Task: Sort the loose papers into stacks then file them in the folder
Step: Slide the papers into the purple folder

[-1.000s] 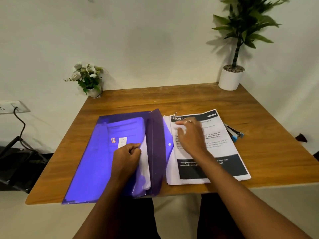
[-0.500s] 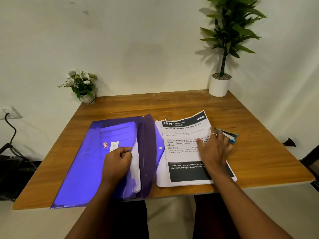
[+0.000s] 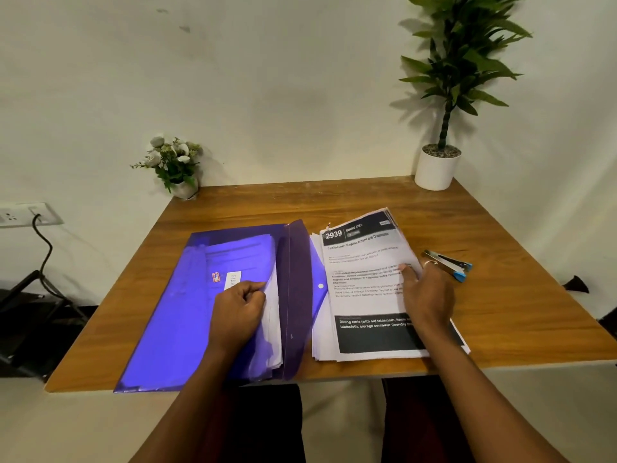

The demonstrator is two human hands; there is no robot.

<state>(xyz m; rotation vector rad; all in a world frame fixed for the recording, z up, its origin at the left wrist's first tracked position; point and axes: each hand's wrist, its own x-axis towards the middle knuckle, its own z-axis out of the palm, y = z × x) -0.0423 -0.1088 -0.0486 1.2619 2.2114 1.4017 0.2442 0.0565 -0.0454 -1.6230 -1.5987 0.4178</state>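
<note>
The paper stack (image 3: 364, 295) is light. It is made of many loose sheets, so I think it will bend and flop if it is lifted by one corner. The sheets look smooth and could slide apart and fan out. A good way to take it is at a long side, thumb on top and fingers under, and to carry it flat. A hard pinch could crease the top page.

The paper stack lies on the table (image 3: 517, 312), just to the right of the folder (image 3: 167, 329) and near the front edge. Its top page is white, with a black band at the top that says 2939 and another black band at the bottom. The far right corner curls up a little.

The folder is purple, thin and shiny, and you can see through it. It will likely be slippery and floppy too. Its flap (image 3: 297, 295) lies open toward the paper stack and has a white snap button. Some white sheets (image 3: 275, 325) are already inside.

The left hand (image 3: 238, 312) has its fingers (image 3: 255, 292) curled and pinches the folder's front cover at the open edge. The right hand (image 3: 429, 295) rests on the right side of the paper stack, with the thumb on the page. Its other fingers reach past the edge, and I cannot tell if they have hold of it. A stapler (image 3: 449, 265) lies just beside that hand.
</note>
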